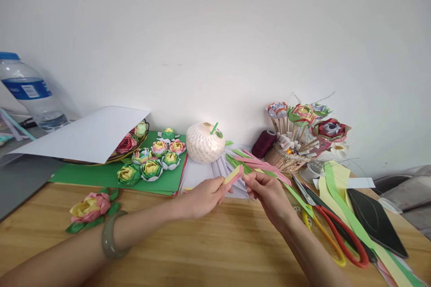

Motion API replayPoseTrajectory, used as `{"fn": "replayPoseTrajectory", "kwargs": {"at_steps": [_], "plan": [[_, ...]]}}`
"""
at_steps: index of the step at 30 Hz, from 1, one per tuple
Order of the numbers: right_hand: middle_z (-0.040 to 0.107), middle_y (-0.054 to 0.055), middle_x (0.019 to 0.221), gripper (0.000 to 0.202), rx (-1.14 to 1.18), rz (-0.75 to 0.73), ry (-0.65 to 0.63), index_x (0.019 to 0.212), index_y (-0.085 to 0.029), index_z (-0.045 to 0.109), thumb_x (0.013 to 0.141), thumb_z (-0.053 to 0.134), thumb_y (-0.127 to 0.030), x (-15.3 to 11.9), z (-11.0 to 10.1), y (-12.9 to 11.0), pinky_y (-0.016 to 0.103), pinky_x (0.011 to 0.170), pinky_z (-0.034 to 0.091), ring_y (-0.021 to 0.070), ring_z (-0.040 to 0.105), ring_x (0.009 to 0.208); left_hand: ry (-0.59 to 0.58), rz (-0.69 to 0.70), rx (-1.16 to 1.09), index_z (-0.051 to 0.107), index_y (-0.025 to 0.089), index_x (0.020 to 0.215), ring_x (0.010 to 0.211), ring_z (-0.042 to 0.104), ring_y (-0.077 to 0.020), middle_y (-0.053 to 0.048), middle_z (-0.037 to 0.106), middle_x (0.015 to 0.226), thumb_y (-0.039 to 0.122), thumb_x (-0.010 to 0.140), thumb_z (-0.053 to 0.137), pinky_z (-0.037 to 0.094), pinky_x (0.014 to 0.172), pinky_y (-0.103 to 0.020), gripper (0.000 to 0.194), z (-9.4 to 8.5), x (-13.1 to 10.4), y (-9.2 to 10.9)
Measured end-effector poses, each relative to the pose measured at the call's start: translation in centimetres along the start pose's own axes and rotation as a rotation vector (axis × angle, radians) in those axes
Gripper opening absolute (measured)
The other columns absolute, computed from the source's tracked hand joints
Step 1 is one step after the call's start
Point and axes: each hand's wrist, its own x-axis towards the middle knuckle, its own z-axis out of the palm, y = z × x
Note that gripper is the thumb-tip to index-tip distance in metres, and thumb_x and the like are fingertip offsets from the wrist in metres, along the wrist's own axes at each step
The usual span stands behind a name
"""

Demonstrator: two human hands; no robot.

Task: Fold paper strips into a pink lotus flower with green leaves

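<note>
A small bundle of folded pink and yellow paper is pinched in my left hand, above the wooden table. My right hand has thumb and forefinger pressed together at the right end of that folded paper; whether a separate piece lies between them is hidden. Behind my hands, pink, green and white paper strips lie in a loose pile. A pink and yellow paper lotus with green leaves sits left of my left forearm.
Several small paper lotuses stand on green sheets. A foam-netted round object and a thread spool are near the wall. Scissors lie right, by a basket of paper flowers. A water bottle stands left.
</note>
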Motion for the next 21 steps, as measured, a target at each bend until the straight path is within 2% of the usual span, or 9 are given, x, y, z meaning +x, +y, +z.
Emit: {"fn": "replayPoseTrajectory", "kwargs": {"at_steps": [5, 13, 17, 21], "plan": [[0.049, -0.003, 0.053, 0.027, -0.043, -0.048, 0.014, 0.065, -0.016, 0.064, 0.069, 0.067, -0.043, 0.0, -0.2, 0.0, 0.023, 0.049, 0.026, 0.0085, 0.037, 0.049, -0.072, -0.007, -0.186, 0.052, 0.015, 0.094, 0.055, 0.035, -0.0094, 0.004, 0.039, 0.062, 0.053, 0.086, 0.027, 0.03, 0.05, -0.021, 0.046, 0.1, 0.1, 0.1], [0.053, -0.002, 0.055, 0.024, -0.059, -0.015, -0.013, 0.069, -0.014, 0.068, 0.07, 0.065, -0.038, -0.1, -0.1, 0.0, 0.022, 0.048, 0.029, 0.0087, 0.04, 0.049, -0.076, -0.04, -0.083, 0.05, 0.015, 0.089, 0.056, 0.038, -0.0097, 0.003, 0.043, 0.064, 0.051, 0.087, 0.025, 0.031, 0.052, -0.022, 0.044, 0.2, -0.1, 0.1], [0.051, -0.003, 0.049, 0.024, -0.051, -0.051, 0.066, 0.059, -0.014, 0.063, 0.067, 0.067, -0.035, -0.1, 0.1, 0.1, 0.021, 0.045, 0.03, 0.0076, 0.039, 0.045, -0.056, -0.046, -0.109, 0.05, 0.014, 0.086, 0.054, 0.036, -0.0092, 0.004, 0.043, 0.063, 0.051, 0.086, 0.027, 0.03, 0.052, -0.023, 0.044, 0.3, 0.0, 0.0], [0.05, -0.004, 0.047, 0.026, -0.025, -0.114, 0.213, 0.054, -0.016, 0.057, 0.068, 0.063, -0.037, 0.4, -0.9, 0.3, 0.02, 0.043, 0.032, 0.0074, 0.042, 0.043, 0.054, -0.072, -0.253, 0.048, 0.015, 0.08, 0.051, 0.034, -0.0081, 0.005, 0.041, 0.06, 0.055, 0.084, 0.03, 0.028, 0.049, -0.023, 0.044, 0.3, 0.4, -0.4]]}}
